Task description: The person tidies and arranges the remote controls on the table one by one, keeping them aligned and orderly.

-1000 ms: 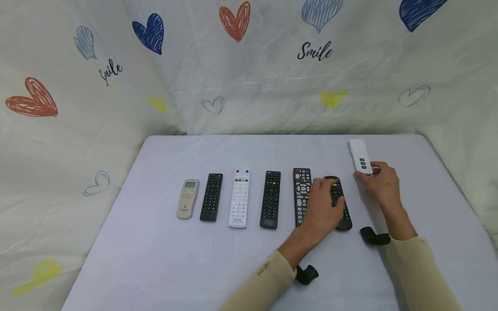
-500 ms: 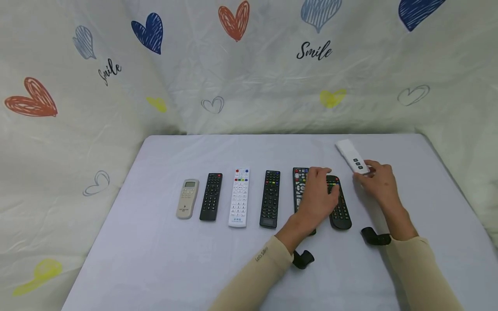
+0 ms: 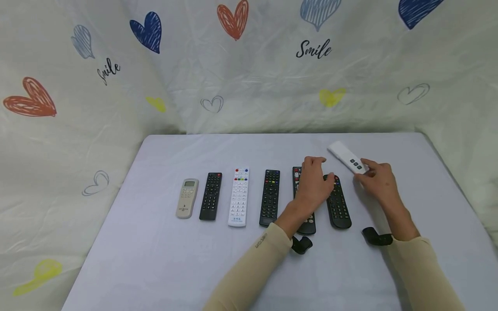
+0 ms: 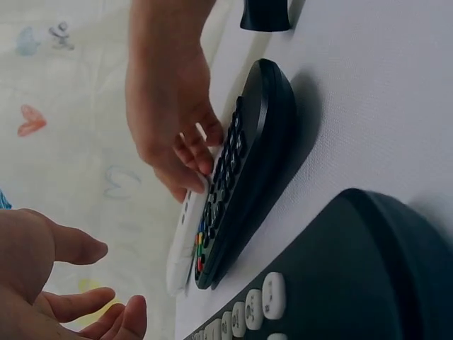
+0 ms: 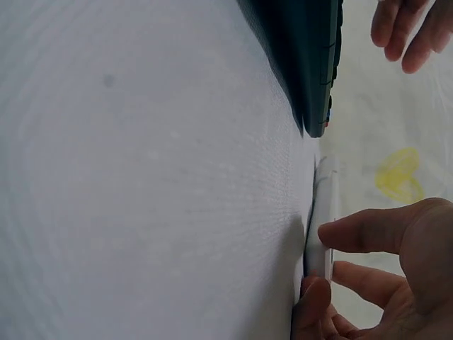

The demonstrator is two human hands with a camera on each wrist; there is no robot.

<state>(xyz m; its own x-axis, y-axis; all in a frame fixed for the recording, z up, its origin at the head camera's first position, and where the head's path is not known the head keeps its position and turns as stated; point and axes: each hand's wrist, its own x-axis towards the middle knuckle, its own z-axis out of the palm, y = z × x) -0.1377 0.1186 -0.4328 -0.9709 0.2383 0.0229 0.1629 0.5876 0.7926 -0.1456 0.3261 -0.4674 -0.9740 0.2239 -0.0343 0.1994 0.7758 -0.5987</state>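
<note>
Near the back right of the table, my right hand point(image 3: 379, 179) pinches the near end of a small white remote control point(image 3: 344, 156) with a few dark buttons, which lies slanted to the upper left. In the right wrist view the thumb presses on one side of this remote point(image 5: 323, 212) and fingers are on the other. My left hand point(image 3: 314, 185) hovers over a black remote with white buttons point(image 3: 307, 226), partly hiding it. Its fingers are loosely bent, holding nothing, as the left wrist view shows. Between the hands lies a black remote with a rounded end point(image 3: 339, 209).
To the left, a row continues with a black remote point(image 3: 269, 194), a long white remote point(image 3: 238, 198), another black remote point(image 3: 211, 196) and a beige remote with a small screen point(image 3: 187, 198). A white cloth covers the table point(image 3: 163, 268); a heart-patterned curtain point(image 3: 264, 73) hangs behind.
The white remote has turned, its far end swinging left, while the right hand keeps its grip. My left hand has moved up and left, away from the rounded black remote.
</note>
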